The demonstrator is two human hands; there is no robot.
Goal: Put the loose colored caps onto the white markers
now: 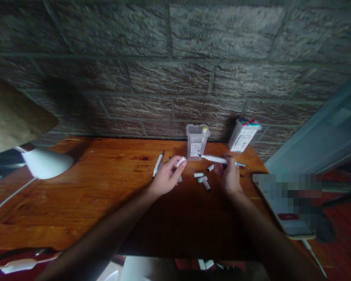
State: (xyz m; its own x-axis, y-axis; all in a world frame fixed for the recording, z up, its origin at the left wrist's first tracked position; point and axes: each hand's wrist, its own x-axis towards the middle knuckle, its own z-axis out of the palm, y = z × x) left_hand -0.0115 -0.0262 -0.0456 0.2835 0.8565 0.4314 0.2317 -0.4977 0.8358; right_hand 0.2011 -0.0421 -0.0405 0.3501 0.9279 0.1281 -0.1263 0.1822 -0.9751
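1. Head view: we are apparently handling an uncapped marker (213, 159) and its cap; moving either calls for keeping the bare tips clear.
2. Our left hand (163, 180) is closing finger and thumb on a white cap (181, 161).
3. Our right hand (231, 177) is gripping the marker, fingers curled, ends sticking out, before the clear container (192, 137). Loose caps (199, 175) are lying between our hands.

The left hand (167, 176) pinches a white cap (181, 161); the right hand (230, 175) holds an uncapped marker (216, 159). Loose caps (203, 179) lie between the hands on the table (105, 210). Behind stand a clear box (193, 136) with one marker and a full box (242, 137).
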